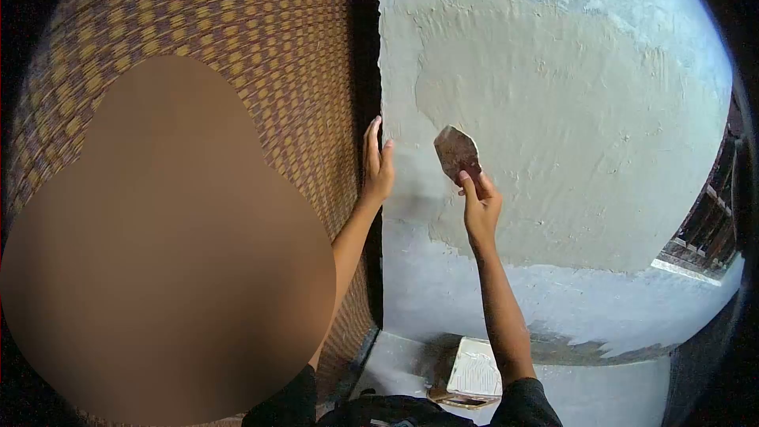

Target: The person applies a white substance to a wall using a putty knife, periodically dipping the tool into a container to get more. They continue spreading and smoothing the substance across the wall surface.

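My right hand (479, 207) grips a small pointed trowel (456, 152), its blade held flat against the wet grey plaster patch (553, 119) on the wall. My left hand (377, 162) rests with fingers straight along the wall's left edge, beside the dark gap, holding nothing. The plaster covers a wide rough area of the pale blue wall (506, 292), and the trowel sits near the patch's lower left part.
A woven patterned mat or screen (261, 39) hangs to the left of the wall. A large blurred brown area (158, 253) covers the lower left. A white tray (474, 368) lies on the floor below. A barred opening (708, 229) shows at the right.
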`<control>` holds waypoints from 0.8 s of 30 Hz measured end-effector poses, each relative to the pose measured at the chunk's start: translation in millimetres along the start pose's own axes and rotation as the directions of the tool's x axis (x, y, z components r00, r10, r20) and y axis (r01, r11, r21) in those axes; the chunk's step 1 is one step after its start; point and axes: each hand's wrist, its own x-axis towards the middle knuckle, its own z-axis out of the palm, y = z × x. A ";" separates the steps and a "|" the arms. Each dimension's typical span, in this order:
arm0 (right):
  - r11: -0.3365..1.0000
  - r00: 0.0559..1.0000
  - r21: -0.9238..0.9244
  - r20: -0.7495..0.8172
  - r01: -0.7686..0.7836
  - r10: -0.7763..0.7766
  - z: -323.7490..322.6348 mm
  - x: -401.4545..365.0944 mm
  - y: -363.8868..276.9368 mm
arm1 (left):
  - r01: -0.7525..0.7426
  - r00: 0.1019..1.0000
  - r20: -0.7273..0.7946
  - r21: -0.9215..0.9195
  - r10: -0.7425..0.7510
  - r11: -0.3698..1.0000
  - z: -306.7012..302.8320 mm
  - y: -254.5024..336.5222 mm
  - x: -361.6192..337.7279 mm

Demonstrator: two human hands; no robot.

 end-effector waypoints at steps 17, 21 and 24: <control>0.311 0.659 -0.737 0.235 0.600 -0.715 50.1 11.5 35.8 | -0.043 0.998 -0.048 -0.094 0.038 0.995 8.6 -13.7 39.1; 0.215 0.674 -0.851 0.200 0.479 -0.711 60.7 9.1 56.6 | 0.003 1.000 -0.018 -0.157 -0.006 0.988 14.3 -34.2 39.0; 0.160 0.683 -0.900 0.182 0.405 -0.707 70.5 6.0 62.0 | 0.014 1.000 0.008 -0.230 -0.013 0.973 17.9 -44.0 40.5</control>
